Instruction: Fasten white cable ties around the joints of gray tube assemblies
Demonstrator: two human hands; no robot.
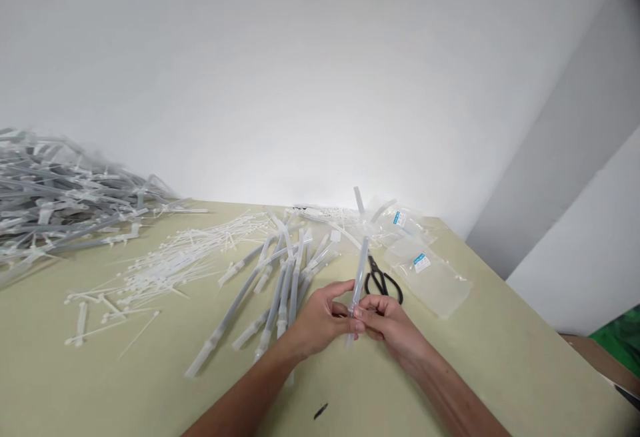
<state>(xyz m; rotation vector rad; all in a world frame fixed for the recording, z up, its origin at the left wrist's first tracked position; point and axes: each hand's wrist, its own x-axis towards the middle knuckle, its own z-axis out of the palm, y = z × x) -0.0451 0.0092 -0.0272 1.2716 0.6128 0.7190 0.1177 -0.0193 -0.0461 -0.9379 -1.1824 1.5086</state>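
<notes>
Between my two hands stands a translucent plastic tube [361, 267], tilted slightly to the right at its top. My left hand [325, 313] is closed around it from the left, thumb and fingers on its lower part. From the right, my right hand [387, 320] pinches the same tube low down. Whether a small fitting sits under the fingertips is hidden. Just behind my right hand lie black-handled scissors [383, 280]. Left of my left hand, several grey-white tubes with wider end pieces [270, 313] rest in a loose pile.
Loose white cable ties [170, 263] spread across the table's left half. A large heap of similar tube pieces [65, 197] rises at the far left. Labelled clear plastic bags [440, 283] lie at the right. A small black scrap [321, 411] is near the front; a white wall [320, 77] stands behind.
</notes>
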